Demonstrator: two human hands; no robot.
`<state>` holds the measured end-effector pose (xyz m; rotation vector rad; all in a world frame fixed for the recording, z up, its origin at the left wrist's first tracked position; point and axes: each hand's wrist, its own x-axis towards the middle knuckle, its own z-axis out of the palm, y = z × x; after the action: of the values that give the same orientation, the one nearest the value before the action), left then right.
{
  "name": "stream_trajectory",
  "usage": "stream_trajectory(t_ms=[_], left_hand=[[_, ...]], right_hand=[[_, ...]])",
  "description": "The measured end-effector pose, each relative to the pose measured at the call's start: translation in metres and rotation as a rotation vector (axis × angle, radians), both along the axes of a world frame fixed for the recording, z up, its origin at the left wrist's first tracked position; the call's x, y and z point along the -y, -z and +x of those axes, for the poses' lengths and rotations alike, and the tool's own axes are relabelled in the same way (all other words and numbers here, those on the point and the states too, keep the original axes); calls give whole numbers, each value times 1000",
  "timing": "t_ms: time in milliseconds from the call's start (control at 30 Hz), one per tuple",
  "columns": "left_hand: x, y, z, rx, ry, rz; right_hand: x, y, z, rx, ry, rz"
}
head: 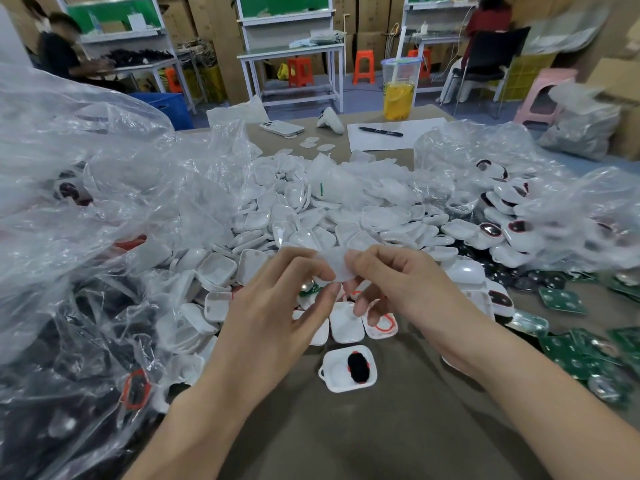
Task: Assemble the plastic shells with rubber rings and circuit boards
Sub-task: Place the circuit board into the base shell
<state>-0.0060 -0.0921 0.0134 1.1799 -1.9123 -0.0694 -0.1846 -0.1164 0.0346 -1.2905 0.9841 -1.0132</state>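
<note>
Head view. My left hand [277, 296] and right hand [398, 282] both pinched thin translucent white piece [337, 268], frame centre. I judged step: readying it for shell [348, 368], just below centre. Circuit boards [561, 301] lower right. Next move called for square seating.

Single shell [334, 372], white, lay open-side up at lower centre; shell heap [311, 226] filled mid-frame; green circuit boards [568, 351] scattered lower right.
</note>
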Motion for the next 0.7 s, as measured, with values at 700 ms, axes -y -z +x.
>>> stream_trajectory(t_ms=[700], left_hand=[[-2, 1, 4, -24, 74, 24]], right_hand=[[2, 6, -7, -35, -57, 4]])
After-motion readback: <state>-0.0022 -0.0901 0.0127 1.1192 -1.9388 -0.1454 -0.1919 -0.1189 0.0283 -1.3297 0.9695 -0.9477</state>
